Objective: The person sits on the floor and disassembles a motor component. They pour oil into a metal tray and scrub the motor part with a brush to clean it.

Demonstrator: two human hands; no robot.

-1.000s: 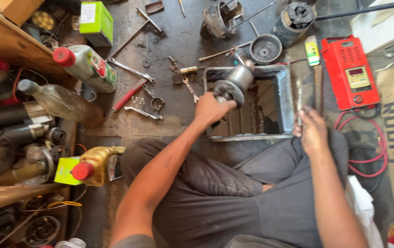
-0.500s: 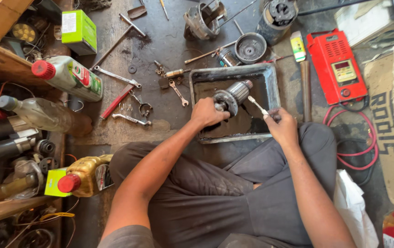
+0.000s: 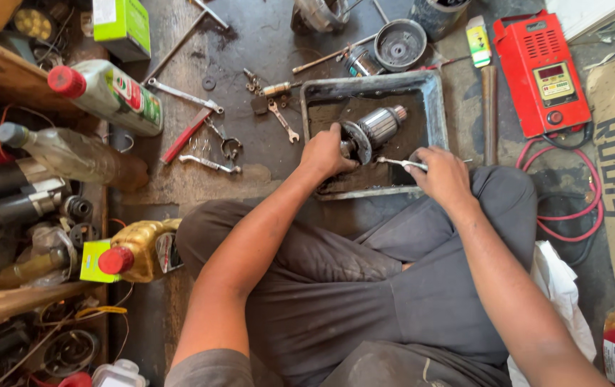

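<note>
1. Dead centre: a grey cylindrical motor armature with a copper-coloured winding band (image 3: 375, 129) sits tilted inside the shallow grey metal tray (image 3: 433, 93), its narrow shaft end aimed at the tray's far right corner.
2. The left hand (image 3: 324, 152) is wrapped around the armature's wide round end, fingers curled tight on it, over the tray's near left part.
3. The right hand (image 3: 442, 175) pinches a thin silvery metal tool (image 3: 395, 164), its tip pointing left toward the armature, just beside the wide end.
4. That hand hovers over the tray's near right corner; both forearms come up from the lap in dark grey trousers.
5. Left of the tray, on the stained floor, small open-ended spanners (image 3: 283, 122) and a red-handled tool (image 3: 186, 135) lie scattered.
6. Past the tray's far edge stands a round dark metal housing (image 3: 401, 44).
7. Right of the tray: a wooden-handled tool (image 3: 489, 107), then a red boxy tester with a display (image 3: 541, 72) and red cable.
8. Far left, a white oil bottle with a red cap (image 3: 110, 87).
</note>
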